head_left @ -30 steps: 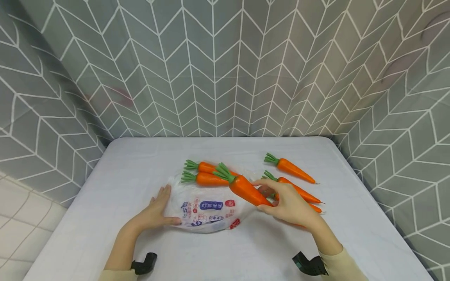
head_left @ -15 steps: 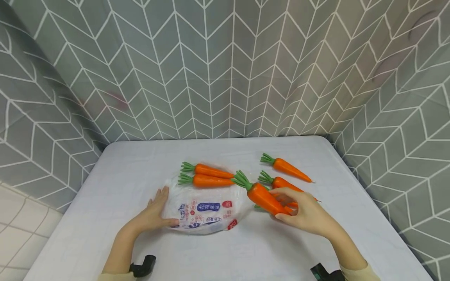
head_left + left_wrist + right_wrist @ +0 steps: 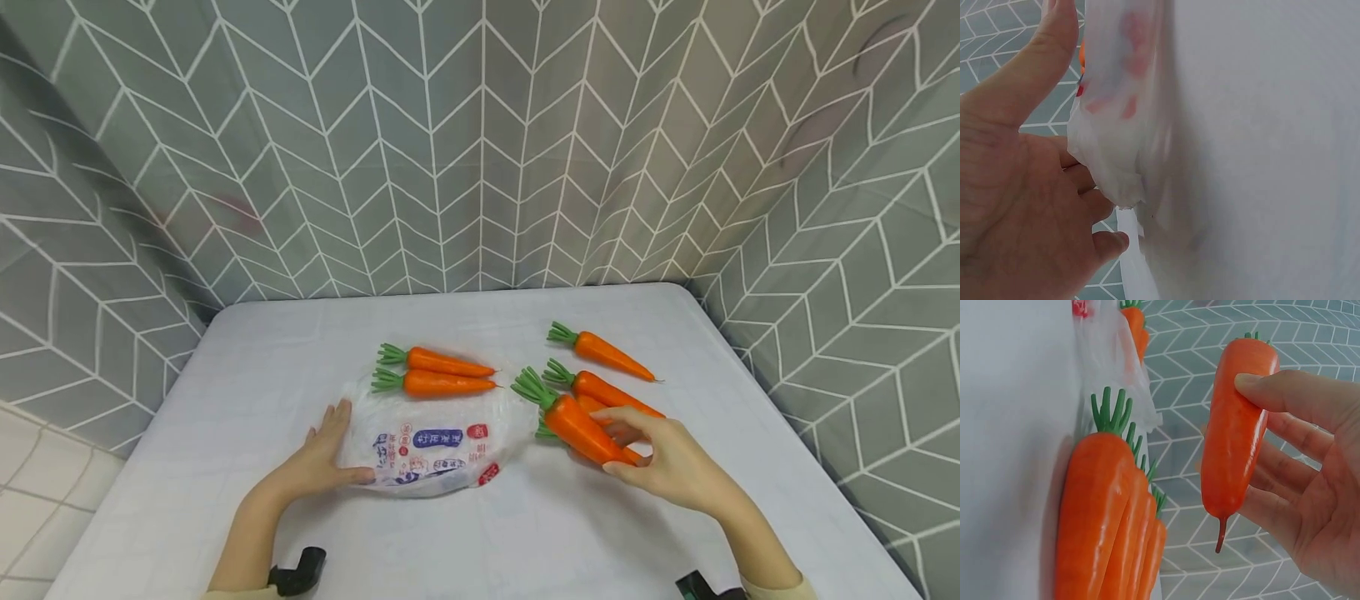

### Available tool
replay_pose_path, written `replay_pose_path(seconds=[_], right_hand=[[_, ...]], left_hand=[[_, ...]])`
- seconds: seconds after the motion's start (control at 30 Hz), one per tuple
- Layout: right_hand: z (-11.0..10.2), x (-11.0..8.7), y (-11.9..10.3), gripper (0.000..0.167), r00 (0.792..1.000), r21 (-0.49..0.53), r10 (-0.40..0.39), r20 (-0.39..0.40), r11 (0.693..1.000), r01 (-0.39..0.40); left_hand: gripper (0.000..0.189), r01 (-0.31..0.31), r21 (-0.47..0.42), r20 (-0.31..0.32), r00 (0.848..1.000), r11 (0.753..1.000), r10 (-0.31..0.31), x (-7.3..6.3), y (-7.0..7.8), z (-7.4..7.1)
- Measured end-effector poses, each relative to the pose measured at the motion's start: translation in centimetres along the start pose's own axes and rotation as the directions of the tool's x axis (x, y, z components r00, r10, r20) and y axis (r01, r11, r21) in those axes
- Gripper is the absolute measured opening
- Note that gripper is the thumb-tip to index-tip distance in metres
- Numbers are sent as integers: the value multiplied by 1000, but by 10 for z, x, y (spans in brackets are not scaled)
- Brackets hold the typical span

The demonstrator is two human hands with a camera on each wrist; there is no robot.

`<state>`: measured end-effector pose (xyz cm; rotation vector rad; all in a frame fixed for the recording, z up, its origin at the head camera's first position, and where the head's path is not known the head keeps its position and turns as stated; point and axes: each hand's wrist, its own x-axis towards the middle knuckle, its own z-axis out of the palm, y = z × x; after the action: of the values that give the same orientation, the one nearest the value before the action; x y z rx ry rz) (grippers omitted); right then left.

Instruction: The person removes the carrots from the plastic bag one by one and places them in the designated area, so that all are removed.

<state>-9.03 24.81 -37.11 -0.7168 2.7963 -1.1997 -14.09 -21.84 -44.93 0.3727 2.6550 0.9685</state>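
My right hand (image 3: pixel 660 454) pinches an orange carrot with green stalks (image 3: pixel 1238 431) between thumb and fingers. In the right wrist view this carrot is up off the table, apart from a row of several carrots (image 3: pixel 1094 506) on the cloth. A white plastic bag with blue and red print (image 3: pixel 442 462) lies flat left of centre. Two carrots (image 3: pixel 450 383) lie side by side across its upper part, stalks to the left. At the bag's left edge rests my left hand (image 3: pixel 318 458), fingers spread and thumb over the near corner; the left wrist view shows the bag's edge against it.
A single carrot (image 3: pixel 611 354) lies at the back right, pointing away from the bag. White cloth covers the table (image 3: pixel 480 550). A grey curtain with white zigzag lines (image 3: pixel 450 150) stands behind and at both sides.
My right hand has carried its carrot rightward, away from the two on the bag and over the row at the right. My left hand stays at the bag's edge. The head view has shifted slightly.
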Motion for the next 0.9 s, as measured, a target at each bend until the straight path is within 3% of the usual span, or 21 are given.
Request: replay_pose_path(seconds=[0.9], right_hand=[[-5,-29,36,47,993,-12,-6,114,1000,7]], left_hand=[[120,5,12,12,1000,1000,-6,-3,0,-2]])
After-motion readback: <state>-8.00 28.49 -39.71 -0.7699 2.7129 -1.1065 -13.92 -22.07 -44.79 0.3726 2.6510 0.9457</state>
